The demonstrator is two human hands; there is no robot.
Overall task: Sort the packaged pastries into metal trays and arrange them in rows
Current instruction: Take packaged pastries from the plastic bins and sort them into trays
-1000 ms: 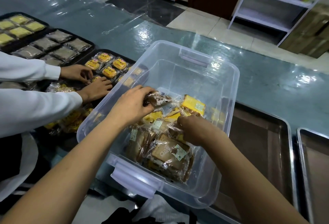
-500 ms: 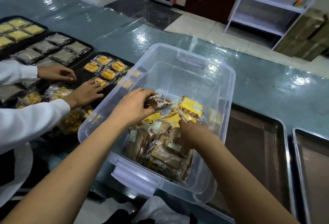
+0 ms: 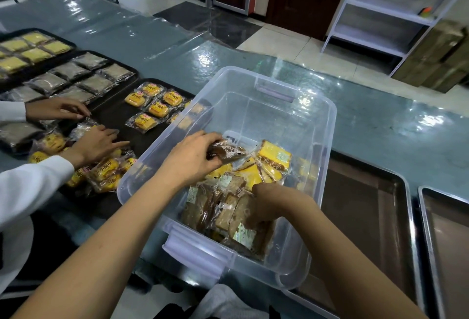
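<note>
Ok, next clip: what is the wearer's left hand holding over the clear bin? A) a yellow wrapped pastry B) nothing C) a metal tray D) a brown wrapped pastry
D: the left hand pinches a brown wrapped pastry above the pile in the clear bin, while the yellow ones lie loose beside it.
</note>
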